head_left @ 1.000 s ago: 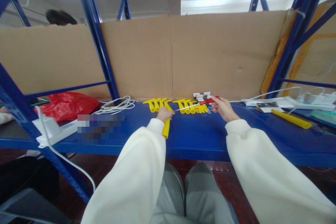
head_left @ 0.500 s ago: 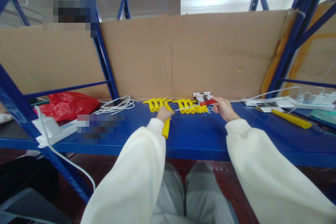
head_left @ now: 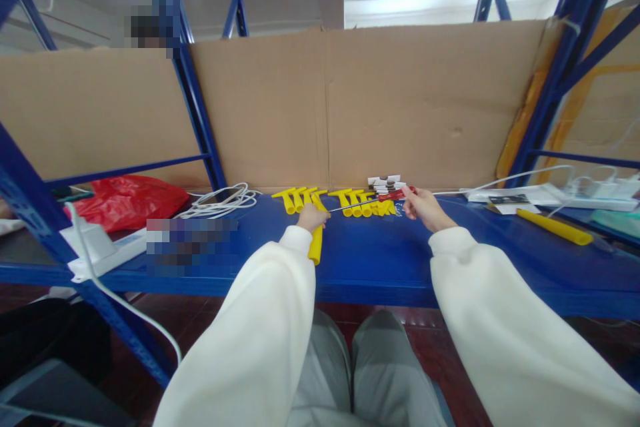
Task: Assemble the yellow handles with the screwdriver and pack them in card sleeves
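My left hand [head_left: 313, 217] is closed round a yellow T-shaped tool with a tubular handle [head_left: 316, 247], whose lower end points toward me. In my right hand [head_left: 424, 207] is the red handle of a screwdriver [head_left: 393, 195], gripped by the fingers. Its thin metal shaft runs left, and the tip meets the yellow tool at my left fingers; the exact contact is hidden. Several similar yellow pieces stand in a row behind my left hand, among them one yellow piece [head_left: 289, 202]. More yellow pieces [head_left: 354, 205] lie between my hands, with small flat yellow parts [head_left: 385, 207] beside them.
A blue shelf top [head_left: 373, 260] carries everything, backed by a cardboard panel [head_left: 425, 100]. White packets [head_left: 385, 183] lie behind the screwdriver. To the left are a coiled white cable [head_left: 225, 200], a red bag [head_left: 135, 200] and a power strip [head_left: 107, 257]. Right lies a yellow tube [head_left: 555, 227].
The screwdriver handle has turned a little in my right hand and shifted slightly, with the fingers regripped. My left hand and the yellow tool stay in place.
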Action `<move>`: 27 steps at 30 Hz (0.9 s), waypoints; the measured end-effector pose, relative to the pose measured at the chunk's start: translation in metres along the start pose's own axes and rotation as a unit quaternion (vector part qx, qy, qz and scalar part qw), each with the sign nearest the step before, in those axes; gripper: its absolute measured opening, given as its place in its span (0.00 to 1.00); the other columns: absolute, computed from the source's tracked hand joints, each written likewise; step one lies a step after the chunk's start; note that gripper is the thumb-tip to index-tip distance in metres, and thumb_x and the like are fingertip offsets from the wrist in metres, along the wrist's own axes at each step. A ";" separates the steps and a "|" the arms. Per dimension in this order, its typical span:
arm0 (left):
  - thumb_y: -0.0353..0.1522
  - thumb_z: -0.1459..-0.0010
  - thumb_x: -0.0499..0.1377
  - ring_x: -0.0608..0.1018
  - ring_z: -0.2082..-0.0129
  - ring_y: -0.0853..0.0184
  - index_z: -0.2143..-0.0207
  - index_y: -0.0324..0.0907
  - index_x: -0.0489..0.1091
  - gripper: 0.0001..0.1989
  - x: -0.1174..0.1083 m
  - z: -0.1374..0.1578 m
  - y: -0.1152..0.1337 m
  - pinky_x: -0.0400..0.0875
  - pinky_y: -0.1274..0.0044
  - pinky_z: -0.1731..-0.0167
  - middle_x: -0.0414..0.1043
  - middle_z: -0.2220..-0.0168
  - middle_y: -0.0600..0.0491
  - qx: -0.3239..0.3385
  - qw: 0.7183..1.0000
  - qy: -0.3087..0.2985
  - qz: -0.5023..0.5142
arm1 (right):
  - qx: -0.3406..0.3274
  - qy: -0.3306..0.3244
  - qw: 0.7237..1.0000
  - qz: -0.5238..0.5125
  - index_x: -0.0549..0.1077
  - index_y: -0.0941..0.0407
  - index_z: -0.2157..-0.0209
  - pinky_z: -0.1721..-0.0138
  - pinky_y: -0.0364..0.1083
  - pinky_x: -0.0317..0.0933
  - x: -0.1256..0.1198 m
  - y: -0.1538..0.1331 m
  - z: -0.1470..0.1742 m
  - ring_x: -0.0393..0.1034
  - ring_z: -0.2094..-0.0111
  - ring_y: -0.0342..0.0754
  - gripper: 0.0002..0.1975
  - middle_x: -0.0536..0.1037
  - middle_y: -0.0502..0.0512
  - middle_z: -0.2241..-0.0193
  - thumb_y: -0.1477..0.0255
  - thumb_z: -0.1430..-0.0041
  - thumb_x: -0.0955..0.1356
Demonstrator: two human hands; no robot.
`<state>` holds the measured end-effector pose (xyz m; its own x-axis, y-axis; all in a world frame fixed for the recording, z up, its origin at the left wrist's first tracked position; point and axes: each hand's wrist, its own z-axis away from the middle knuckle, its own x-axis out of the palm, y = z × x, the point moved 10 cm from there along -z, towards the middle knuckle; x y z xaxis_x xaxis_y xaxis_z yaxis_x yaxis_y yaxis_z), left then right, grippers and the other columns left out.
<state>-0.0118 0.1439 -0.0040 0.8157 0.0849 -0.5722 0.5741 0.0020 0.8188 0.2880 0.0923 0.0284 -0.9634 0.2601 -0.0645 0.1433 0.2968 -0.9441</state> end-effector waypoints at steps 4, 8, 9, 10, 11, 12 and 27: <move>0.24 0.49 0.60 0.77 0.74 0.63 0.73 0.31 0.73 0.03 0.000 0.001 0.001 0.74 0.74 0.69 0.70 0.78 0.47 0.003 1.000 0.001 -0.004 | 0.015 0.046 0.998 0.037 0.64 0.55 0.80 0.90 0.38 0.48 -0.007 -0.001 0.003 0.55 0.91 0.38 0.25 0.65 0.48 0.91 0.51 0.43 0.71; 0.23 0.51 0.61 0.78 0.75 0.63 0.73 0.31 0.73 0.02 0.001 0.000 0.002 0.74 0.74 0.70 0.71 0.77 0.46 0.008 1.000 -0.002 0.007 | 0.018 0.061 0.997 0.038 0.66 0.56 0.79 0.90 0.38 0.49 -0.007 -0.003 0.005 0.59 0.90 0.38 0.22 0.69 0.49 0.88 0.56 0.41 0.71; 0.23 0.52 0.61 0.78 0.75 0.63 0.73 0.31 0.73 0.02 0.001 0.000 0.001 0.74 0.74 0.70 0.71 0.77 0.46 0.009 1.000 -0.003 0.011 | 0.019 0.060 0.997 0.037 0.66 0.56 0.79 0.90 0.38 0.49 -0.006 -0.004 0.006 0.59 0.90 0.38 0.21 0.69 0.48 0.88 0.57 0.40 0.71; 0.23 0.53 0.61 0.78 0.75 0.63 0.73 0.31 0.73 0.02 0.001 0.000 0.001 0.74 0.74 0.71 0.71 0.77 0.46 0.009 1.000 -0.004 0.014 | 0.021 0.059 0.997 0.036 0.67 0.56 0.78 0.90 0.38 0.49 -0.006 -0.004 0.006 0.59 0.90 0.38 0.20 0.69 0.48 0.88 0.58 0.39 0.71; 0.23 0.53 0.62 0.78 0.75 0.63 0.73 0.31 0.73 0.03 0.002 -0.001 0.001 0.74 0.74 0.71 0.72 0.76 0.45 0.009 1.000 -0.006 0.016 | 0.024 0.057 0.997 0.036 0.68 0.56 0.77 0.90 0.38 0.49 -0.005 -0.004 0.006 0.59 0.90 0.39 0.19 0.69 0.48 0.89 0.58 0.39 0.70; 0.23 0.54 0.62 0.78 0.75 0.63 0.72 0.31 0.73 0.03 0.002 -0.001 0.001 0.74 0.74 0.71 0.72 0.76 0.45 0.010 1.000 -0.007 0.017 | 0.027 0.054 0.998 0.036 0.68 0.56 0.76 0.90 0.38 0.49 -0.005 -0.003 0.007 0.59 0.90 0.39 0.19 0.69 0.48 0.89 0.59 0.38 0.70; 0.23 0.51 0.61 0.77 0.74 0.64 0.71 0.31 0.74 0.03 0.003 0.000 0.001 0.74 0.75 0.70 0.71 0.77 0.47 0.008 1.000 -0.013 0.009 | 0.086 0.033 0.995 -0.033 0.67 0.56 0.70 0.90 0.39 0.48 -0.001 0.007 0.005 0.59 0.92 0.42 0.08 0.68 0.48 0.91 0.69 0.37 0.64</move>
<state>-0.0090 0.1437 -0.0048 0.8276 0.0591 -0.5581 0.5598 -0.0144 0.8285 0.2892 0.0894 0.0199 -0.9517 0.3067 0.0148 0.0344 0.1544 -0.9874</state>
